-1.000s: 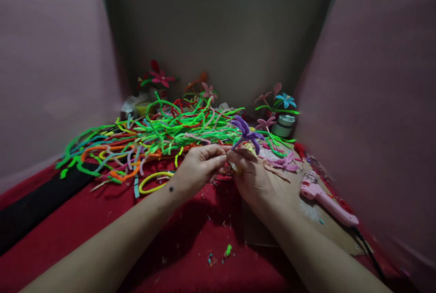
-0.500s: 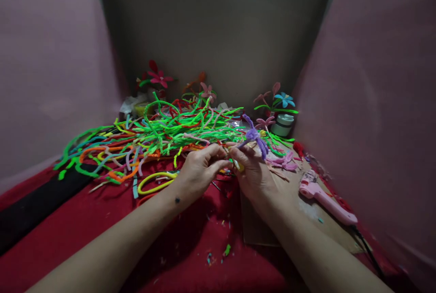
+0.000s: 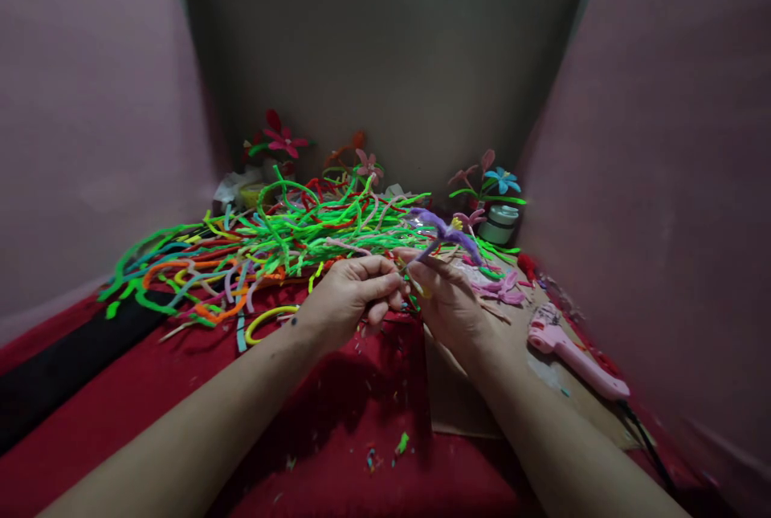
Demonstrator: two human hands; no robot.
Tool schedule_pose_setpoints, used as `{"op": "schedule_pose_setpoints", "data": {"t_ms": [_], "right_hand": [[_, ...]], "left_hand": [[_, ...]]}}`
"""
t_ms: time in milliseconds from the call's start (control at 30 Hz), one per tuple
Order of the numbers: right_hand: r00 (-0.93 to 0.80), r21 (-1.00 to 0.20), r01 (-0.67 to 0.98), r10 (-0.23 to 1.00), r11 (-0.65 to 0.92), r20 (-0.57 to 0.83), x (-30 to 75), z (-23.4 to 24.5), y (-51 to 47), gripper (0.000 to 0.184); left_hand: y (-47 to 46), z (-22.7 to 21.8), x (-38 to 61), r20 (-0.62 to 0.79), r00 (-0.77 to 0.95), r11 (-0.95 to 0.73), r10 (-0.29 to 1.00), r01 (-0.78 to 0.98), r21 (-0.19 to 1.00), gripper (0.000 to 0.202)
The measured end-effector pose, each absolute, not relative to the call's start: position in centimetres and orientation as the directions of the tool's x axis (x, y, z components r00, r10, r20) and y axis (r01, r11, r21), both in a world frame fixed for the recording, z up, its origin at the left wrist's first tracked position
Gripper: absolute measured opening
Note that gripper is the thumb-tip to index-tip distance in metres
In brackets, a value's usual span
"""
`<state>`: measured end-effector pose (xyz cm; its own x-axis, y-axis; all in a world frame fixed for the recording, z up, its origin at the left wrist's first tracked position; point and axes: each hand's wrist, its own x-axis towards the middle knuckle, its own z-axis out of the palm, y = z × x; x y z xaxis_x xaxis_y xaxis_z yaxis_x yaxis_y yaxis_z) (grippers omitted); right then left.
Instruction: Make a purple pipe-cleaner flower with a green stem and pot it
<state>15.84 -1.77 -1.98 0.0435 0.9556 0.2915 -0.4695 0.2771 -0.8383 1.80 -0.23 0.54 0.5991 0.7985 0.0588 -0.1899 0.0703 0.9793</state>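
Note:
A purple pipe-cleaner flower (image 3: 446,233) with a yellow centre tilts above my right hand (image 3: 450,301), whose fingers are closed around its lower end. Close beside it on the left, my left hand (image 3: 355,293) is closed too, thumb against the curled fingers. Its fingertips meet the flower's stem area, where a bit of green shows between the hands; what exactly they pinch is hidden. Just behind both hands lies a heap of green pipe cleaners (image 3: 319,221), mixed with red, pink and orange ones.
A pink hot glue gun (image 3: 575,353) with a black cord rests on a cardboard sheet (image 3: 458,401) at the right. Yellow-handled scissors (image 3: 265,324) lie left of my hands. Finished flowers (image 3: 501,179) and a small jar (image 3: 499,222) stand at the back. Scraps dot the red cloth (image 3: 337,430).
The purple flower has turned, so its yellow centre now faces up and its petals spread sideways. My left hand has rolled over and shifted slightly left, its fingers more curled.

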Motion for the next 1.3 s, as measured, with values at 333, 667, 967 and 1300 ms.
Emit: {"op": "schedule_pose_setpoints", "data": {"t_ms": [333, 667, 967, 1300], "right_hand": [[0.086, -0.856, -0.316, 0.911, 0.409, 0.404, 15.7, -2.0, -2.0, 0.009], [0.069, -0.911, -0.115, 0.918, 0.396, 0.39, 15.8, -1.0, -2.6, 0.013], [-0.004, -0.889, -0.346, 0.947, 0.3, 0.321, 16.3, -1.7, -2.0, 0.019], [0.035, -0.871, -0.391, 0.95, 0.299, 0.31, 16.3, -1.8, -1.9, 0.013]], "left_hand": [[-0.2, 0.5, 1.6, 0.03, 0.796, 0.153, 0.604, -0.153, 0.976, 0.028], [-0.9, 0.8, 2.3, 0.157, 0.466, -0.172, 0.871, -0.01, 0.985, 0.017], [-0.5, 0.6, 1.9, 0.04, 0.583, 0.078, 0.811, -0.175, 0.982, 0.018], [-0.3, 0.4, 1.9, 0.008, 0.745, 0.138, 0.667, -0.133, 0.982, 0.021]]}}
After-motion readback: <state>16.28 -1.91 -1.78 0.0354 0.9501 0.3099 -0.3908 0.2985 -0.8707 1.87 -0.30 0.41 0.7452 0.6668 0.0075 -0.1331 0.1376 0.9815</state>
